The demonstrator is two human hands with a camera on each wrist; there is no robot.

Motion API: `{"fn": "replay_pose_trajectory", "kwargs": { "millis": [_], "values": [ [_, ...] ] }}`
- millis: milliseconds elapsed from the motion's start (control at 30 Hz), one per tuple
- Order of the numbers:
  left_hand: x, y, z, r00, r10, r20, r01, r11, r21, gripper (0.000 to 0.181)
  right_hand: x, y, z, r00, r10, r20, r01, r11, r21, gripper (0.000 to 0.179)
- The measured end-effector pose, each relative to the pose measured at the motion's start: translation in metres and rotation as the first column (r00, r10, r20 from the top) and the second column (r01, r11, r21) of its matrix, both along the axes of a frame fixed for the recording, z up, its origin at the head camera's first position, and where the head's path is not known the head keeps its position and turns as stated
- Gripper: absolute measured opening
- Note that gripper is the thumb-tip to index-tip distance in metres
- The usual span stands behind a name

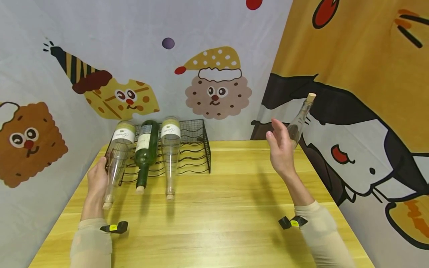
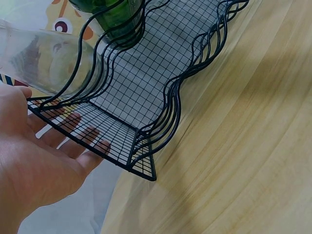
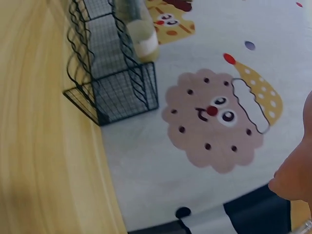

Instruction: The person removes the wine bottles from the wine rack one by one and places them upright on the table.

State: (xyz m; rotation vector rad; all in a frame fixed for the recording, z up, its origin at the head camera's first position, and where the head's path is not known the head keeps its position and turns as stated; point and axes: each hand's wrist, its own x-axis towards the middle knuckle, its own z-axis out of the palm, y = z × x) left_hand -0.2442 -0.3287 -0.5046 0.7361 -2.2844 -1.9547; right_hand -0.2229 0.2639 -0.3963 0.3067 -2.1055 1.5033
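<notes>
My left hand [image 1: 97,176] rests against the left mesh end of a black wire bottle rack [image 1: 209,156]. In the left wrist view its fingers [image 2: 87,134] lie outside the mesh, thumb near the top edge. On the rack lie a clear bottle [image 1: 117,160] beside that hand, a green bottle [image 1: 143,152], and another clear bottle [image 1: 171,160], corks toward me. At the right, my raised right hand [image 1: 282,150] has its fingers up, in front of a corked clear bottle [image 1: 304,111]. The hand hides that bottle's lower part; whether they touch I cannot tell.
The rack stands on a wooden table [image 1: 207,223], close to the cartoon-printed back cloth [image 1: 214,130]. Another printed cloth [image 1: 368,111] hangs along the right side. The bottle necks stick out past the rack's front.
</notes>
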Motion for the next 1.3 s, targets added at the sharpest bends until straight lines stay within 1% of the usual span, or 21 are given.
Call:
{"fn": "replay_pose_trajectory", "kwargs": {
  "millis": [133,267,400,500,600,733,867,1000,1167,1300],
  "values": [
    [0.0,0.001,0.0,1.0,0.023,-0.008,-0.023,1.0,-0.001,0.064,-0.003,-0.014,-0.007,0.998,0.062,0.009,-0.062,0.998,0.001,0.052],
    [0.001,0.001,0.0,1.0,0.021,-0.007,-0.021,1.0,-0.001,0.061,-0.005,-0.026,-0.015,0.993,0.116,0.028,-0.117,0.993,0.02,0.053],
    [0.002,0.002,-0.001,1.0,0.024,-0.007,-0.024,1.0,-0.007,0.062,-0.006,-0.038,-0.021,0.987,0.145,0.063,-0.147,0.989,0.032,0.053],
    [0.002,0.001,-0.001,1.0,0.024,-0.011,-0.024,1.0,-0.009,0.056,-0.008,-0.045,-0.025,0.984,0.153,0.092,-0.157,0.987,0.037,0.053],
    [0.002,0.001,0.0,1.0,0.01,-0.007,-0.01,1.0,-0.006,0.064,-0.01,-0.052,-0.03,0.979,0.172,0.11,-0.176,0.984,0.035,0.053],
    [0.002,0.002,0.003,1.0,-0.012,0.004,0.012,1.0,-0.005,0.081,-0.013,-0.061,-0.037,0.967,0.211,0.139,-0.216,0.976,0.015,0.053],
    [0.0,0.002,0.002,1.0,0.011,0.014,-0.01,1.0,-0.017,0.076,-0.017,-0.07,-0.044,0.952,0.243,0.185,-0.246,0.969,-0.002,0.054],
    [0.0,0.002,0.001,1.0,0.02,0.014,-0.02,1.0,-0.012,0.069,-0.02,-0.078,-0.052,0.939,0.25,0.236,-0.258,0.966,0.001,0.056],
    [0.002,0.001,0.001,1.0,0.015,0.001,-0.015,1.0,-0.017,0.061,-0.023,-0.088,-0.059,0.921,0.262,0.287,-0.276,0.961,0.011,0.058],
    [0.003,0.001,0.001,1.0,0.009,-0.003,-0.009,1.0,-0.014,0.061,-0.027,-0.095,-0.063,0.91,0.273,0.311,-0.291,0.957,0.01,0.06]
  ]
}}
